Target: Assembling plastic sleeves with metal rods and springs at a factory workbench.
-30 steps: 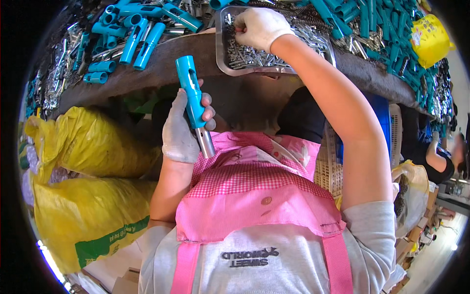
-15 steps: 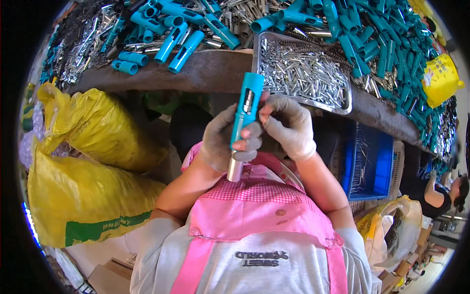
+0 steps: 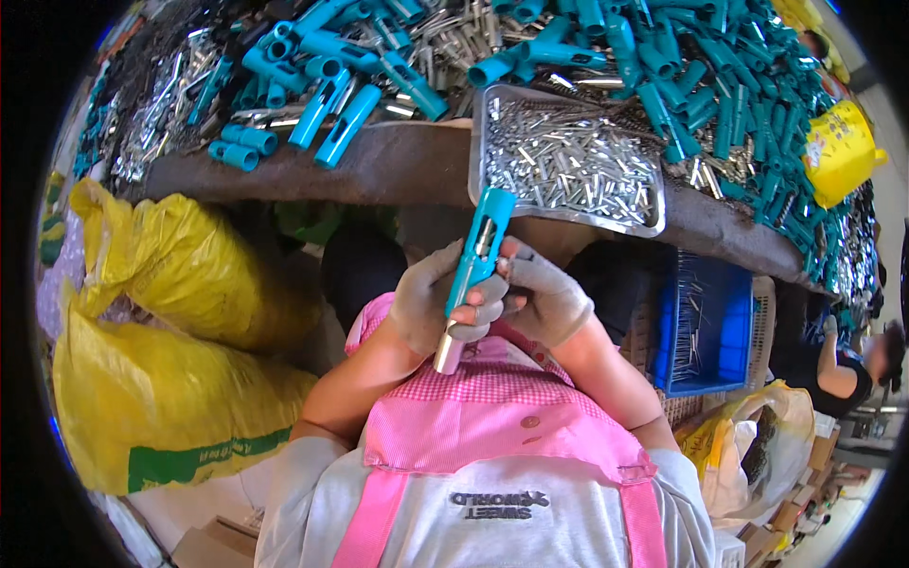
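Note:
My left hand (image 3: pixel 426 301), in a grey glove with bare fingertips, is wrapped round a teal slotted tube (image 3: pixel 466 273). The tube tilts up and slightly to the right. A silver metal piece shows inside its long slot, and a shiny silver cylinder (image 3: pixel 449 352) sticks out of its lower end. My right hand (image 3: pixel 551 301), gloved the same way, has its thumb and fingers pinched against the tube's right side, beside the slot. Whatever small thing lies between those fingertips is too small to make out.
Beyond my hands, a metal tray (image 3: pixel 636 227) of small silver pins stands on the dark-covered bench (image 3: pixel 312 166), among heaps of teal tubes (image 3: pixel 743 114) and metal parts. Yellow sacks (image 3: pixel 170 379) lie left; a blue crate (image 3: pixel 724 331) with thin rods stands right. A co-worker (image 3: pixel 838 379) sits far right.
My right hand has come in closer, its fingertips now pressed to the tube's side. The tube sits a little lower in the view and leans slightly more to the right.

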